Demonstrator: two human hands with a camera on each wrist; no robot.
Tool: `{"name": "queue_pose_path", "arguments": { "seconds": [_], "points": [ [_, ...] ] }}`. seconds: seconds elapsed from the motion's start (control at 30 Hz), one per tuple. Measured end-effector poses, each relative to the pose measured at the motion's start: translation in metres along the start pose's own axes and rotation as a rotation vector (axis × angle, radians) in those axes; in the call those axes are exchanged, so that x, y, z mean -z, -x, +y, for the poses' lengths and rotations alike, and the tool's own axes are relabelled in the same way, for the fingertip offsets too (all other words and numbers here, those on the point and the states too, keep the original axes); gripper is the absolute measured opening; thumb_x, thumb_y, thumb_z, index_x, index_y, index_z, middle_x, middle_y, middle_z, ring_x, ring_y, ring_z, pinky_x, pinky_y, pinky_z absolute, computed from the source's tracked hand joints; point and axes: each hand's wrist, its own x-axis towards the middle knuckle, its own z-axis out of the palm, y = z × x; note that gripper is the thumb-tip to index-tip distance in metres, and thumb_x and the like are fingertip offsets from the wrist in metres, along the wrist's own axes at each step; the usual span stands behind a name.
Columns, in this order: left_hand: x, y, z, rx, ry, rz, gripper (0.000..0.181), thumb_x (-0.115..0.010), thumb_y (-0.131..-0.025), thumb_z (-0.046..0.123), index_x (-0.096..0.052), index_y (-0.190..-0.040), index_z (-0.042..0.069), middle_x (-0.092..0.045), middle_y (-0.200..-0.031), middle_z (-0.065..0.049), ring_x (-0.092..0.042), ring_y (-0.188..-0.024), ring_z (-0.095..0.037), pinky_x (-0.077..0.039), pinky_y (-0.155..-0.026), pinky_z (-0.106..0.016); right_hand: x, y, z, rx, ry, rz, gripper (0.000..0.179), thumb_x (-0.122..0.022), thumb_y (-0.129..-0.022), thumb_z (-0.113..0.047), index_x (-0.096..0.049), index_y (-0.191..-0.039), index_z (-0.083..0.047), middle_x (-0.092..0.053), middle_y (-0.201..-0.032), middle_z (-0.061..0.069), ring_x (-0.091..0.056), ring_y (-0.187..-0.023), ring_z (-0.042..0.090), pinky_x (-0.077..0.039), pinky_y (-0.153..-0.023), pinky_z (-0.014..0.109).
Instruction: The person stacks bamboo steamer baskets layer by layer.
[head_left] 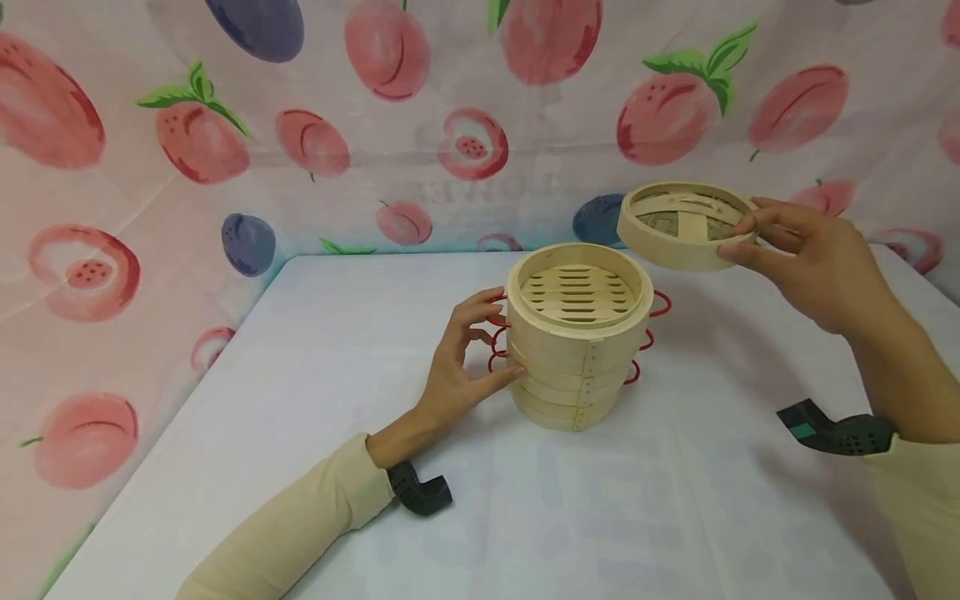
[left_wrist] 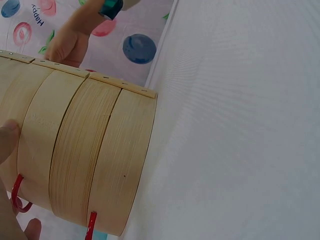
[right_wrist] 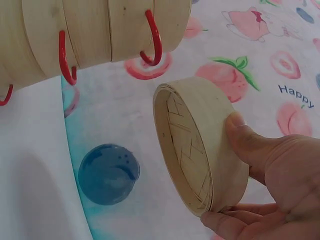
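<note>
A stack of round bamboo steamer baskets [head_left: 551, 354] stands on the table, with red ring handles [head_left: 661, 303] on both sides. The top tier is uncovered and shows its slotted floor [head_left: 577, 282]. At the stack's left side, my left hand [head_left: 457, 354] steadies it, thumb on the front wall and fingers around by the red handles. My right hand [head_left: 825, 267] pinches the rim of the bamboo lid [head_left: 660, 248], thumb outside. That lid is held in the air, up and right of the stack, apart from it. In the right wrist view, the lid's woven underside [right_wrist: 185, 145] shows.
A white cloth covers the table [head_left: 390, 308]. Behind and to the left hangs a fruit-print curtain [head_left: 300, 192]. Dark wrist devices [head_left: 843, 429] sit on both forearms, near the sleeve cuffs.
</note>
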Motion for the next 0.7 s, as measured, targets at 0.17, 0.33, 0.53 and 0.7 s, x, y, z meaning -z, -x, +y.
{"name": "queue_pose_path", "arguments": {
  "seconds": [0.17,0.33,0.53,0.7],
  "points": [
    [0.0,0.001,-0.001,0.003,0.005,-0.007,0.068,-0.075,-0.062,-0.023,-0.04,-0.119,-0.014,-0.039,-0.134,-0.033,-0.045,-0.111,-0.044,-0.044,-0.072,-0.045,-0.001,0.005,-0.005,0.034,-0.009,0.026,0.031,-0.069,-0.087,-0.039,-0.061,-0.104,-0.015,-0.034,-0.151,0.009,-0.045,-0.127,0.03,-0.039,-0.07,0.003],
    [-0.001,0.001,0.0,-0.002,0.006,-0.008,0.069,-0.075,-0.061,-0.023,-0.04,-0.12,-0.014,-0.039,-0.134,-0.034,-0.043,-0.11,-0.048,-0.044,-0.072,-0.046,0.0,0.011,-0.01,0.065,-0.018,0.049,0.027,-0.067,-0.089,-0.036,-0.061,-0.105,-0.015,-0.033,-0.151,0.007,-0.042,-0.13,0.027,-0.041,-0.087,0.012],
    [0.0,0.0,0.001,-0.002,-0.002,-0.006,0.068,-0.077,-0.062,-0.021,-0.041,-0.12,-0.013,-0.039,-0.134,-0.033,-0.044,-0.111,-0.046,-0.043,-0.071,-0.047,-0.001,0.013,-0.018,0.065,-0.061,0.05,0.024,-0.066,-0.091,-0.034,-0.062,-0.106,-0.017,-0.033,-0.152,0.005,-0.042,-0.129,0.032,-0.042,-0.095,0.025],
    [0.0,0.0,0.002,0.006,-0.005,-0.004,0.068,-0.077,-0.062,-0.021,-0.041,-0.119,-0.014,-0.039,-0.134,-0.033,-0.044,-0.111,-0.045,-0.043,-0.072,-0.046,-0.005,0.017,-0.024,0.139,-0.153,0.027,0.021,-0.068,-0.091,-0.022,-0.061,-0.105,-0.008,-0.035,-0.15,0.01,-0.041,-0.128,0.038,-0.044,-0.079,0.011]
  ]
}}
